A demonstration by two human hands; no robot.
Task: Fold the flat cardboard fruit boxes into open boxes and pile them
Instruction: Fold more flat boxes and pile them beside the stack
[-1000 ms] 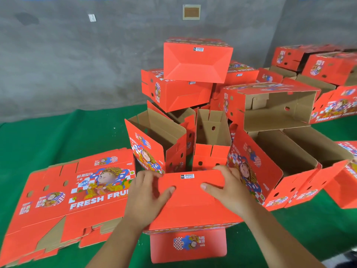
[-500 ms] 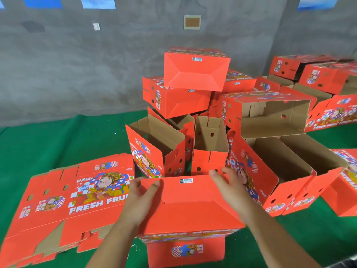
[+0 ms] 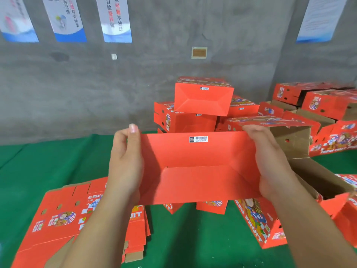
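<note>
I hold a folded red fruit box (image 3: 199, 167) up in front of me, its closed bottom with a barcode sticker facing me. My left hand (image 3: 126, 161) grips its left side, my right hand (image 3: 270, 161) its right side. Behind it rises a pile of folded red boxes (image 3: 202, 101), the top one showing its bottom. A stack of flat printed cardboard boxes (image 3: 63, 221) lies on the green mat at the lower left.
More folded boxes lie on their sides at the right (image 3: 328, 117), some open toward me (image 3: 289, 142). A green mat (image 3: 48, 161) covers the floor. A grey concrete wall (image 3: 154, 64) with hanging posters stands behind the pile.
Both hands have lifted the box off the mat to chest height. The view has tilted up, showing the wall posters.
</note>
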